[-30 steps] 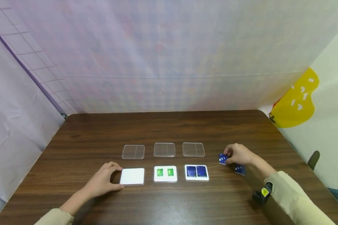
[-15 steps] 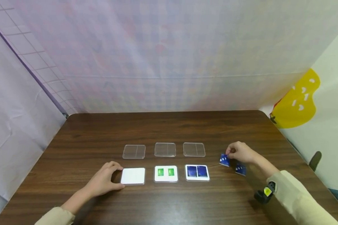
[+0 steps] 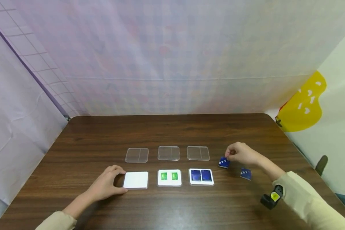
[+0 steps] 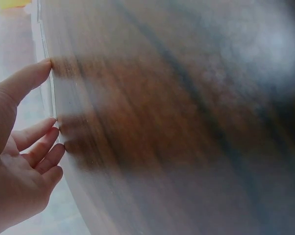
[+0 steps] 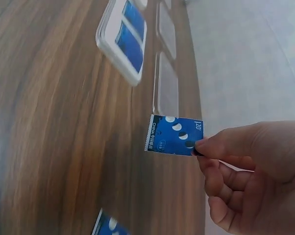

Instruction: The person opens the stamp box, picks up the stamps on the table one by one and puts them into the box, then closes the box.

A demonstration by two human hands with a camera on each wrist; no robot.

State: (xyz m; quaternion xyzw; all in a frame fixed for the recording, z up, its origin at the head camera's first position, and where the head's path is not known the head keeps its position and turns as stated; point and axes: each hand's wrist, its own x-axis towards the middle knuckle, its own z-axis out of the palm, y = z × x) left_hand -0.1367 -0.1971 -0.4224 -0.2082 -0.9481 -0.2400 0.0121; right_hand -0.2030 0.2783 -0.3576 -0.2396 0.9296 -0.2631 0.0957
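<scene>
Stamp [image 5: 169, 134] above brown table [image 3: 172, 132] (pale cloth [image 3: 172, 57] behind)

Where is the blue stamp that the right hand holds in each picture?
Head: the held stamp is right of centre, lower half, beside the right hand.
Left wrist: not in it.
Right wrist: just right of centre, slightly below.
Shared landmark: the brown table, in all three.

1. A dark wood-grain table [image 3: 172, 214], its far corners rounded;
2. back row: three clear plastic covers [image 3: 168, 153], side by side, apart;
3. front row, left to right: a plain white case [image 3: 135, 180]; a case with two green rectangles [image 3: 169, 183]; a case with two dark-blue rectangles [image 3: 201, 183];
4. farther right: a loose blue stamp [image 3: 245, 173].
</scene>
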